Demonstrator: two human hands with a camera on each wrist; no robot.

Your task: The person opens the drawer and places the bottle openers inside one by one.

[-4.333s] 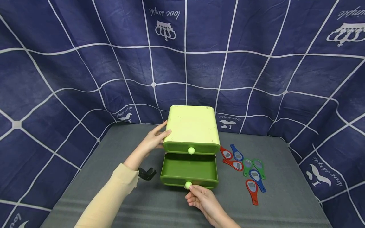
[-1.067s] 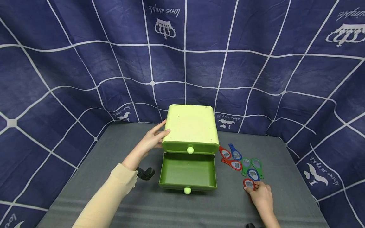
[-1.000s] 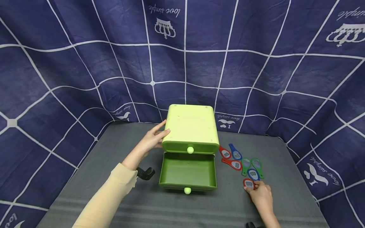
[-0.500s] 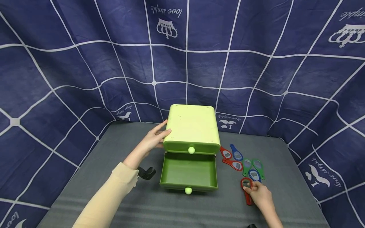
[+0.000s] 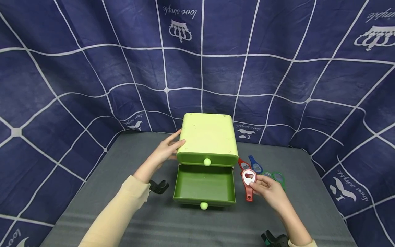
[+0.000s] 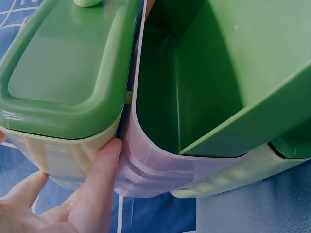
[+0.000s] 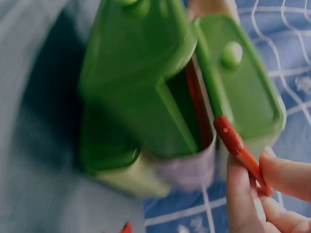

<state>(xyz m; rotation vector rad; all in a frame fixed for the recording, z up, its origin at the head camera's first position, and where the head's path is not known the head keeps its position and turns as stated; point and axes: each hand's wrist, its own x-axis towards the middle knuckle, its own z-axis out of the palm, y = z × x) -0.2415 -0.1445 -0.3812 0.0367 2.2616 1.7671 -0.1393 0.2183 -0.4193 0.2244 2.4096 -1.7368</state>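
Note:
A small drawer cabinet (image 5: 208,133) stands on the grey table with its top drawer closed. The green drawer (image 5: 203,185) below it is pulled out and bare inside; in the left wrist view its housing is purple (image 6: 146,167). My left hand (image 5: 163,151) rests against the cabinet's upper left side, fingers extended. To the right of the pulled-out drawer, my right hand (image 5: 270,192) pinches a red bottle opener (image 5: 248,192) between thumb and fingers. In the right wrist view the red opener (image 7: 237,145) appears edge-on, overlapping the cabinet front.
Behind the right hand lie more bottle openers: a red one (image 5: 244,164), a blue one (image 5: 255,166) and a green one (image 5: 278,177), others partly hidden. Black wrist devices show below the left hand (image 5: 158,187) and right hand (image 5: 275,239). A blue curtain (image 5: 216,75) hangs behind the table.
My right hand let go of the lower drawer's knob, pinched the nearest red bottle opener, and carried it up and left toward the drawer. The left hand stays on the cabinet.

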